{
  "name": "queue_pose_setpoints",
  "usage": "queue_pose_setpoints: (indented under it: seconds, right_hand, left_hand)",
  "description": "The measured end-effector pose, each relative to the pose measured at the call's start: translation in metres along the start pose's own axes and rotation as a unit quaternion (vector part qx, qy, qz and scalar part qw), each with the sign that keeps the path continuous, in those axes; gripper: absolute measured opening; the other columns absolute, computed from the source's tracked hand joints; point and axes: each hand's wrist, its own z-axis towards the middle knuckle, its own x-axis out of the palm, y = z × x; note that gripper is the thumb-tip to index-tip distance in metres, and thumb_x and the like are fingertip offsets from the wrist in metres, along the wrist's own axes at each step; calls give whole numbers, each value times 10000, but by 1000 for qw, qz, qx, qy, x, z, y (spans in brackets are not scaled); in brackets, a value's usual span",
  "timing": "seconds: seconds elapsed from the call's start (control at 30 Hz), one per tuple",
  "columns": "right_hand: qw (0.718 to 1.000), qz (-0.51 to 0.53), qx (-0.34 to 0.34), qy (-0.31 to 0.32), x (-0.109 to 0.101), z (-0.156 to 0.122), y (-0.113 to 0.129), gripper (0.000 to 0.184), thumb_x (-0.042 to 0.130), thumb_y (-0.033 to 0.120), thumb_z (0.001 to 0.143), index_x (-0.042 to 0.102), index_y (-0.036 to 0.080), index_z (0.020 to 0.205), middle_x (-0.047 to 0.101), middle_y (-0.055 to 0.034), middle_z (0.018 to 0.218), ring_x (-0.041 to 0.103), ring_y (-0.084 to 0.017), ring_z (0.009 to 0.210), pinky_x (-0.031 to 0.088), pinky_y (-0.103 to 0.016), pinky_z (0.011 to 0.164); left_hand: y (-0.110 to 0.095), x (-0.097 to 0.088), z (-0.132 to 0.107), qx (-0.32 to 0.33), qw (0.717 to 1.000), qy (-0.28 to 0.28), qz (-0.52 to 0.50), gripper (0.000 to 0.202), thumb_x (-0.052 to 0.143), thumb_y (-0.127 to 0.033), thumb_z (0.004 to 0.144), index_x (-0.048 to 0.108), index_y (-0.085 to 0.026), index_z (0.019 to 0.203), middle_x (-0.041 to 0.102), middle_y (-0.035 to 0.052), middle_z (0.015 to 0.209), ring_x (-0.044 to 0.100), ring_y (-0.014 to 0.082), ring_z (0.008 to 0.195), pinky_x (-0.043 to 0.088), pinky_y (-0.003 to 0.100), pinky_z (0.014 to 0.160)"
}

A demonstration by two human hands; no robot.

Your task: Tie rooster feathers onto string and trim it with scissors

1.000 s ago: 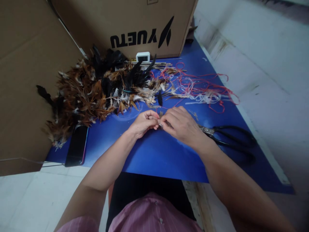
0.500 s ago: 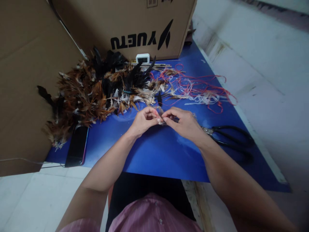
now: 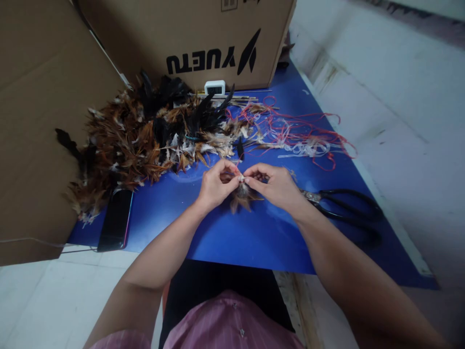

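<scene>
Blue table (image 3: 232, 237) stretches open toward its near edge; left hand (image 3: 214, 186), right hand (image 3: 278, 186) pinch feather tuft (image 3: 242, 195).

Blue table top (image 3: 232, 242), glossy, and I see it carrying a fair bit. Big feather pile (image 3: 138, 135), brown, black and white, covers the far-left part. Black smartphone (image 3: 116, 218) lies flat at the near-left corner, its top end touching the pile. Tangle of red and white strings (image 3: 301, 138) is spread over the far-right part. Thin sticks (image 3: 240, 99) lie between the pile and the cardboard box (image 3: 189, 39), printed YUETU, at the far edge. Small white device (image 3: 215, 87) stands against the box. Black-handled scissors (image 3: 345, 206) lie on the right, handles pointing right.
</scene>
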Motion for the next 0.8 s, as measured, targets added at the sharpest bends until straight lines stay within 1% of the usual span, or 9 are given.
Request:
queue_pose_setpoints:
  seconds: [0.13, 0.27, 0.5, 0.7, 0.8]
  right_hand:
    - [999, 35, 20, -21, 4, 1, -1, 144, 658, 348, 788, 691, 209, 802, 692, -19, 742, 583, -140, 647, 456, -286, 625]
    - [998, 51, 20, -30, 6, 1, -3, 167, 678, 371, 778, 688, 204, 782, 689, -22, 735, 590, -139, 648, 464, -286, 630]
    - [996, 76, 42, -35, 7, 2, -4, 182, 688, 378, 760, 700, 196, 760, 678, -23, 698, 569, -135, 619, 448, -281, 601]
    - [988, 132, 76, -20, 6, 1, 0, 213, 702, 398, 736, 718, 188, 768, 700, -34, 733, 571, -136, 628, 454, -287, 621]
    - [984, 150, 94, -20, 6, 1, 2, 231, 718, 418, 722, 714, 187, 730, 689, -30, 707, 547, -127, 604, 442, -287, 611]
  left_hand:
    - [1, 2, -2, -8, 1000, -15, 2, 233, 737, -225, 728, 533, -180, 832, 662, -9, 794, 649, 81, 688, 527, 195, 664]
    - [2, 2, -2, -23, 999, -30, -20, 278, 760, -244, 709, 521, -185, 838, 660, -12, 808, 658, 86, 710, 536, 203, 677]
    - [0, 3, -1, -31, 997, -48, -43, 301, 758, -199, 692, 507, -189, 860, 661, -14, 796, 671, 97, 734, 547, 212, 689]
    - [0, 5, -1, -33, 997, -57, -43, 325, 754, -192, 700, 494, -200, 895, 670, -17, 802, 685, 102, 763, 550, 220, 708]
    - [-1, 6, -1, -34, 997, -59, -45, 340, 754, -181, 698, 483, -202, 901, 671, -19, 795, 691, 105, 764, 547, 220, 707]
